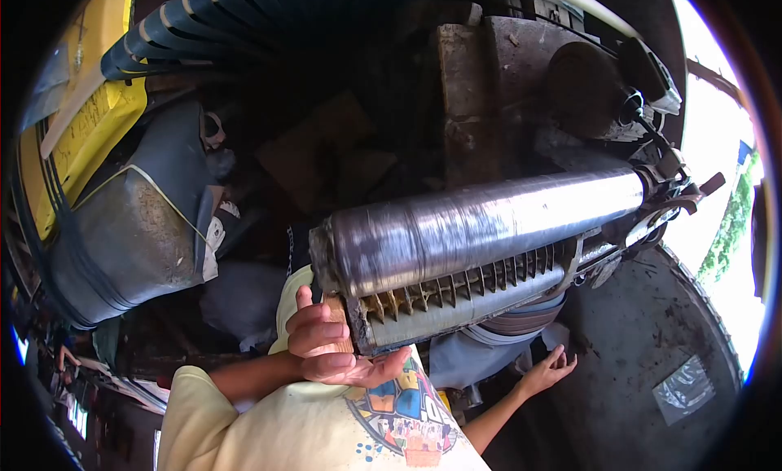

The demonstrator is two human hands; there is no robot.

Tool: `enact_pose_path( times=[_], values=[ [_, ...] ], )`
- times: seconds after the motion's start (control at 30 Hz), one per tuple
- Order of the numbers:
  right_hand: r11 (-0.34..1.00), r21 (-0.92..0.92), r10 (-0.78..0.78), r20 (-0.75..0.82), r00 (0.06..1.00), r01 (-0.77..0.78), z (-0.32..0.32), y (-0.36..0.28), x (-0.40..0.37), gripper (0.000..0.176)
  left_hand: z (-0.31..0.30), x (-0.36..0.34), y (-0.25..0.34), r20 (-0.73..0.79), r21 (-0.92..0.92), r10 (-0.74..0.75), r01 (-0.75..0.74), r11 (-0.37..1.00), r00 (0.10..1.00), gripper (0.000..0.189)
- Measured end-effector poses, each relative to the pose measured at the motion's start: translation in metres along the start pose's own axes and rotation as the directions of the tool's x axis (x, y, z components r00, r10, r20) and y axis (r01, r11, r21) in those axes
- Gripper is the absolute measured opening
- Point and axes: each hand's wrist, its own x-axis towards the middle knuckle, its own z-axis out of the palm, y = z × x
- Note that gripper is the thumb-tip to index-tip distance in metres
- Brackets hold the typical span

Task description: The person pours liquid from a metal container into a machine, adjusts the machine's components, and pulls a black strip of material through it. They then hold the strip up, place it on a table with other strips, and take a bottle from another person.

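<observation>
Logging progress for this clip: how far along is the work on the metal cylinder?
Done: nothing visibly finished; the metal cylinder sits above the slotted block. In hand: the left hand has a grip at the block's near end; the right hand hangs open below, holding nothing. Left: cannot tell from this view.

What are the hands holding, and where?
The left hand grips the long metal cylinder at its near end, from underneath. The right hand is open, holding nothing.
</observation>
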Motion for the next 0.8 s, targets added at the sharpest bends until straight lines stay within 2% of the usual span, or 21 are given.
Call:
enact_pose_path(
  times=[0.2,0.3,0.37,0.4,0.47,0.5,0.57,0.63,0.67,0.7,0.8],
  values=[
    [0.999,0.036,0.003,0.002,1.000,-0.003,0.010,-0.008,-0.002,0.061,-0.001,-0.002,-0.004,0.020,0.027,0.044,-0.044,0.999,0.999,0.086],
    [1.000,0.017,-0.006,0.013,1.000,0.006,0.010,-0.009,-0.001,0.061,-0.012,-0.010,-0.008,0.098,0.056,0.035,-0.041,0.998,0.995,0.088],
    [1.000,-0.012,0.001,0.028,1.000,-0.001,0.010,-0.009,0.000,0.061,-0.014,-0.022,-0.020,0.114,0.037,0.138,-0.143,0.989,0.984,0.087],
    [1.000,-0.016,0.001,0.030,1.000,-0.001,0.011,-0.010,0.001,0.061,-0.010,-0.016,-0.015,0.116,0.038,0.134,-0.139,0.990,0.984,0.087],
    [1.000,-0.002,-0.008,0.038,0.999,0.008,0.013,-0.013,-0.001,0.061,0.002,0.003,0.002,0.042,0.053,-0.015,0.013,0.999,0.999,0.086],
    [1.000,-0.006,-0.007,0.035,0.999,0.007,0.014,-0.013,-0.001,0.061,0.001,0.000,0.001,0.044,0.048,-0.017,0.015,0.999,0.999,0.086],
    [0.998,0.059,-0.028,0.032,0.999,0.026,0.018,-0.013,-0.002,0.060,-0.004,-0.010,-0.005,0.059,0.079,0.109,-0.113,0.990,0.992,0.086],
    [1.000,0.008,-0.024,0.027,0.999,0.024,0.017,-0.016,-0.003,0.059,-0.006,-0.001,-0.001,0.097,0.095,0.069,-0.078,0.992,0.993,0.085],
    [0.999,-0.043,-0.023,0.026,0.999,0.024,0.017,-0.017,-0.003,0.058,0.000,0.005,-0.003,0.057,0.066,0.054,-0.058,0.996,0.997,0.084],
    [0.999,-0.039,-0.019,0.021,1.000,0.020,0.016,-0.015,-0.004,0.058,0.004,0.011,-0.003,0.017,0.034,0.039,-0.039,0.999,0.999,0.083],
    [1.000,-0.015,-0.011,0.011,1.000,0.011,0.015,-0.009,-0.006,0.060,-0.002,0.012,-0.002,0.065,0.014,0.042,-0.043,0.999,0.997,0.085]
  ],
)
